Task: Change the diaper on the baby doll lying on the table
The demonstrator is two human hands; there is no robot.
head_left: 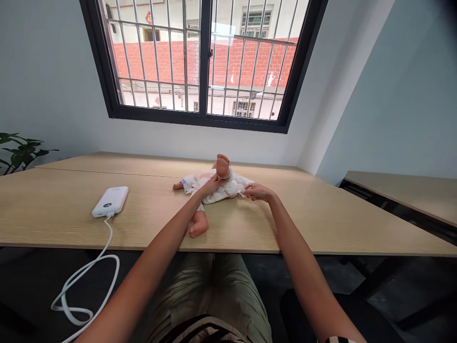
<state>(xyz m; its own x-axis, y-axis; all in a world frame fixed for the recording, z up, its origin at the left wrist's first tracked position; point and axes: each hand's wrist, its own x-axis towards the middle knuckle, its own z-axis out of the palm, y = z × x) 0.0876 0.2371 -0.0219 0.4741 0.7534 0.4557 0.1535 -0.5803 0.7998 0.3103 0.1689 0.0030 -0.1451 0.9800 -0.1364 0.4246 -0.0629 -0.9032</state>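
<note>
On the table lies a baby doll in white clothing, one foot raised and the other leg stretched toward the front edge. My left hand is closed around the lower part of the raised leg; its fingers are partly hidden. White padded material, which looks like a diaper, sits around the doll's bottom. At its right side my right hand pinches a small white tab. The doll's hand with a blue cuff shows at the left, and its head is hidden.
A white power bank sits on the wooden table at left, its white cable hanging over the front edge. Behind the table are a wall and a barred window. A plant stands at far left.
</note>
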